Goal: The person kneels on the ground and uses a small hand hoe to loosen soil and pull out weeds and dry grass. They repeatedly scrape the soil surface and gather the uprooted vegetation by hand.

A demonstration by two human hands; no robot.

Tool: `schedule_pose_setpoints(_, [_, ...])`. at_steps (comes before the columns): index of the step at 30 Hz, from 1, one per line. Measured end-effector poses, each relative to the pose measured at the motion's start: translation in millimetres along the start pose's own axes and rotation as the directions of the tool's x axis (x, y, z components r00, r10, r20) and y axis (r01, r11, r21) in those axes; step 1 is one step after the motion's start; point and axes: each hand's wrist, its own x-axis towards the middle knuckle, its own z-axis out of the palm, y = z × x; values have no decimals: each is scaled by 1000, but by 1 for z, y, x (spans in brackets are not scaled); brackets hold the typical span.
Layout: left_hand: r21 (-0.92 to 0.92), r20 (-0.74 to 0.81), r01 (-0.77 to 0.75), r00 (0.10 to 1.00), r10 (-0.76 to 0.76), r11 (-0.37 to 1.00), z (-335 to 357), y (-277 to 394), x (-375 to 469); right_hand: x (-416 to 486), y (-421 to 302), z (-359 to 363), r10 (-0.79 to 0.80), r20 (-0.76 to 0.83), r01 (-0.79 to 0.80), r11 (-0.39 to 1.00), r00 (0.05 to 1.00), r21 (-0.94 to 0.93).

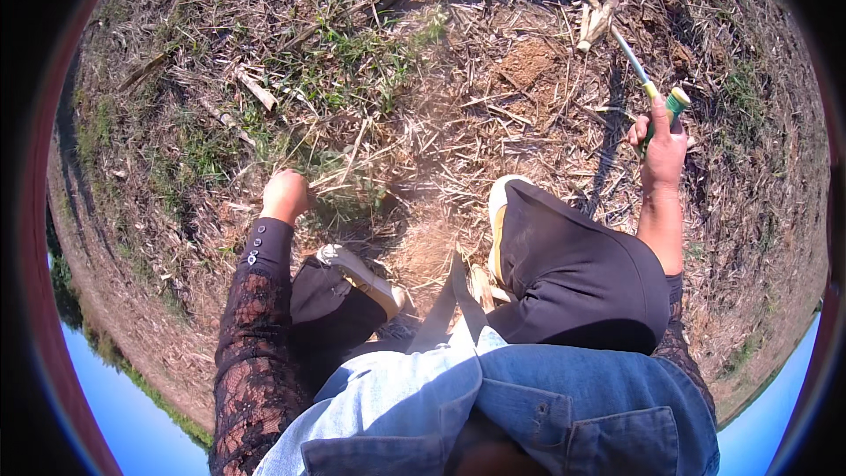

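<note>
My right hand [661, 142], out to the right, grips the green and yellow handle of a small hand tool [631, 56]. Its thin metal shaft runs up and left to a flat blade, and a pale dry husk or stalk piece [598, 25] is at the neck, perhaps caught on it. My left hand [286, 195] is closed at the left, around the near end of a bunch of dry straw and green weeds [344, 182]. The fingers of the left hand are mostly hidden behind its back. The roots of the bunch cannot be made out.
Dry stalks and straw litter the soil. A thick stalk piece [256, 87] lies at the left, near green grass [367, 56]. Loose reddish soil [529, 63] shows at the upper right. My shoes [499, 231] and bent knees are close below the hands.
</note>
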Motion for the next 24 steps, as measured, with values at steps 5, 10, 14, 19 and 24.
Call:
schedule_pose_setpoints(5, [-17,-282,-427,870,405,904,-40,78,33,7,33,42,-64,201,182,738,978,-650])
schedule_pose_setpoints(10, [200,-493,-585,633,597,786,-102,166,112,11,37,51,-152,318,342,610,936,-715])
schedule_pose_setpoints(14, [163,-649,-439,627,432,883,-142,196,166,-3,3,37,-123,234,264,518,964,-814])
schedule_pose_setpoints(19, [-120,-391,-348,878,278,930,-158,184,191,-18,-17,25,-17,407,393,295,913,-871])
schedule_pose_setpoints(24, [-610,-476,-467,862,175,640,-146,193,161,-8,6,37,-181,344,388,467,921,-794])
